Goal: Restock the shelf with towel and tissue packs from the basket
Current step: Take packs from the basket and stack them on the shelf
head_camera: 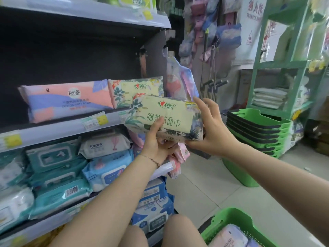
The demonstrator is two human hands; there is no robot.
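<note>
I hold a pale yellow towel pack [167,116] with leaf print in front of the middle shelf [58,130]. My left hand [156,139] grips its lower left edge from below, thumb on the front. My right hand [208,125] grips its right end. Behind it on the shelf lies a matching yellow pack [124,90], and to the left a pink and blue towel pack [64,102]. The green basket [229,218] sits at the bottom right with a pale pack [229,237] inside.
Wet wipe packs [58,168] fill the lower shelves. A stack of green baskets [258,129] stands on the floor to the right, below a green rack [277,65]. Mop handles [210,82] and hanging bags are behind the shelf end.
</note>
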